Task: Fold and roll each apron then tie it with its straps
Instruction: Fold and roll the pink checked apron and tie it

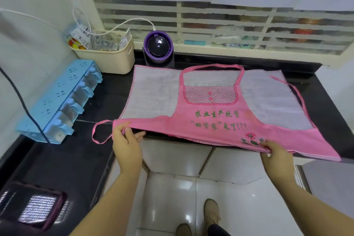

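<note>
Apron (214, 120), thin and floppy, drapes over the bench's (76, 151) front edge; left hand (127, 140) and right hand (275, 154) pinch its hem, the best hold.

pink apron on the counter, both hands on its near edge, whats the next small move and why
Probably lift the near edge and fold it away over the bib. The left hand and right hand each pinch that edge of the pink apron, which hangs past the counter front, while the rest lies spread flat, unrolled, its straps loose.
</note>
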`<state>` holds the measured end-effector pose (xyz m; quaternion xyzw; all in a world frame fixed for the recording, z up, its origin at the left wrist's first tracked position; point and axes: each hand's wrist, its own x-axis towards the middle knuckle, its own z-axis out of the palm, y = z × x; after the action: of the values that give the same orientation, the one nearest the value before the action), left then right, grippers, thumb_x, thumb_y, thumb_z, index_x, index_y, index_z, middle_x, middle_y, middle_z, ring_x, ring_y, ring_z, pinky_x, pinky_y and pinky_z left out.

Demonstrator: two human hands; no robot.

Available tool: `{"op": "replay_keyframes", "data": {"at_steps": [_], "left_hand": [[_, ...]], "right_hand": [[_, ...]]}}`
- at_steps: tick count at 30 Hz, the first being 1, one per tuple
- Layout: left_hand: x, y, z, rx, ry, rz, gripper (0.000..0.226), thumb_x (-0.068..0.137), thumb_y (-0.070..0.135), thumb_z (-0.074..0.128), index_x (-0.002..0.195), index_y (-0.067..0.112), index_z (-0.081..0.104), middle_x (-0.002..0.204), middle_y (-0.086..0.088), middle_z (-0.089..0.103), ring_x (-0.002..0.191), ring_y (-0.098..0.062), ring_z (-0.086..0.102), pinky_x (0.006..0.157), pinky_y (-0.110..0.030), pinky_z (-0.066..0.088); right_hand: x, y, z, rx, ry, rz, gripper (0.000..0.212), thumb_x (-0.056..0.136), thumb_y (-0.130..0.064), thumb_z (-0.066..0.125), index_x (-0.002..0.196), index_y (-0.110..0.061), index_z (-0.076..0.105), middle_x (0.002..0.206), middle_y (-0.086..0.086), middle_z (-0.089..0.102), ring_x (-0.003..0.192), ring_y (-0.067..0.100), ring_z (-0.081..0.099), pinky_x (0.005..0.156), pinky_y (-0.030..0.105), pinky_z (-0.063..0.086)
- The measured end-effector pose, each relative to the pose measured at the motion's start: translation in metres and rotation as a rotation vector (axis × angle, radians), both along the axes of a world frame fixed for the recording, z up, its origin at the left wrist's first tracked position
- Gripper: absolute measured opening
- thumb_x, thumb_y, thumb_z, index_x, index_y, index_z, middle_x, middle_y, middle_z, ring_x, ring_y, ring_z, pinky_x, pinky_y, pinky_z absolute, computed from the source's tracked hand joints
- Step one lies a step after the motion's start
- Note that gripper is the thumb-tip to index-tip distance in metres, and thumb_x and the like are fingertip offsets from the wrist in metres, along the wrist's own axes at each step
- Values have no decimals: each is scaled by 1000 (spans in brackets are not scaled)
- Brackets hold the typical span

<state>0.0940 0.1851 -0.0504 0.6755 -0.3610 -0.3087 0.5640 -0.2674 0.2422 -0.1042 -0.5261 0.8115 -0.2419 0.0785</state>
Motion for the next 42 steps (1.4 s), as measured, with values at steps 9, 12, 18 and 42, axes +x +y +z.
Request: {"op": "replay_keyframes", "data": {"at_steps": [9,12,18,42], "left_hand": [[-1,-33,29,-91,20,103,15,102,10,36,105,16,49,107,-4,63,85,-16,66,79,-22,53],[15,-43,34,-21,-28,157,13,97,13,39,94,18,50,93,-8,65,85,-20,64,87,-39,53],[34,-76,63,142,-548,-36,17,91,20,46,95,7,57,89,-13,56,83,-28,50,70,-36,37],[-57,-283,-23,550,-1115,-332,42,85,16,56,127,9,53,130,-18,46,117,-39,44,95,-48,36]], "right_hand": [[-34,-17,45,416,262,45,22,83,-1,54,97,-8,70,93,16,69,88,35,64,77,38,52],[-49,-28,83,706,348,-18,24,84,-2,48,101,-6,64,96,13,62,88,31,60,79,35,51],[-65,-67,136,707,466,-35,17,89,-18,53,102,-10,61,80,2,52,81,25,56,74,33,50],[-139,-297,45,653,527,175,28,88,-41,50,97,-22,69,109,2,63,113,25,46,99,37,37]]}}
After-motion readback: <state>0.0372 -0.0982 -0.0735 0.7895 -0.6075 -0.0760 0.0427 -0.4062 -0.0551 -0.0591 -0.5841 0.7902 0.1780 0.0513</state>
